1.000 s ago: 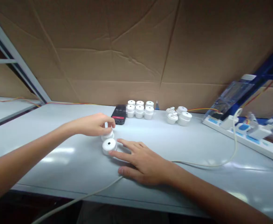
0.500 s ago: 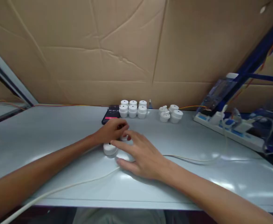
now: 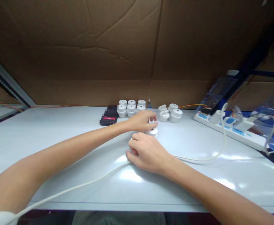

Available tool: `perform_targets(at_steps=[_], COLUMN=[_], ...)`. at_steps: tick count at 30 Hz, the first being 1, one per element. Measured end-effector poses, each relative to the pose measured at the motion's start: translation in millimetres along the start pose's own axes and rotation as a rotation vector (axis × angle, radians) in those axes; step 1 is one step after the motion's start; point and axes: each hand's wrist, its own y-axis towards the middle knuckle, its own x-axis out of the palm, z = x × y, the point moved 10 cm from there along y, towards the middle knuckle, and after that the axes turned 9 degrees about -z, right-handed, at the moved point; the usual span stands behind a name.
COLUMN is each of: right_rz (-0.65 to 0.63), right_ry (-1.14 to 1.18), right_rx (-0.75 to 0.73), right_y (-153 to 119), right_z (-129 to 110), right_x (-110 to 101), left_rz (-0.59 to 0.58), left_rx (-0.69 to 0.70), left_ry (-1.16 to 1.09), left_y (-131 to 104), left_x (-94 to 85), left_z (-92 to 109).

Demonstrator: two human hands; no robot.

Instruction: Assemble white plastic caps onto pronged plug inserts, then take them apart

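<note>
My left hand (image 3: 143, 120) reaches over the middle of the table, thumb and fingers curled round a white round plastic housing (image 3: 152, 132) with a small dark hole in its top. Just in front, my right hand (image 3: 148, 152) is closed, its fingers bent down over another white round housing (image 3: 130, 142), of which only a sliver shows at the left. The right fingertips are partly hidden. Behind my left hand stand several like housings (image 3: 122, 111) in two rows. To the right is a smaller group of housings (image 3: 175, 115), some topped with loose white pieces (image 3: 164, 114).
A black phone (image 3: 109, 120) lies left of the rows. A white cable (image 3: 80, 186) crosses the table under my right hand. At the right, a white power strip (image 3: 232, 131) holds plugs. Cardboard (image 3: 99, 68) backs the table, and a small pointed bottle (image 3: 149, 103) stands there.
Both hands have moved right, the left one farther and slightly back. The housing at the left front no longer shows there; housings now appear by both hands. The cardboard looks darker.
</note>
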Motion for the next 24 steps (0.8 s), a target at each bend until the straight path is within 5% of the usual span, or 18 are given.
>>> perform_targets(at_steps=[4,8,24], right_rz=[0.023,0.015,-0.146], right_ry=[0.108,0.178,0.168], right_rx=[0.058,0.107,-0.063], right_y=[-0.6,-2.3,-8.3], right_z=[12.0,20.8,3.5], right_x=[-2.6,-9.4,-10.0], left_rz=[0.068,0.023,-0.044], left_rx=[-0.060,-0.092,-0.046], left_ry=[0.076,0.096,0.089], left_y=[41.9,60.3,24.9], left_x=[1.7,15.5,7.5], left_z=[-1.6,-3.4,3.9])
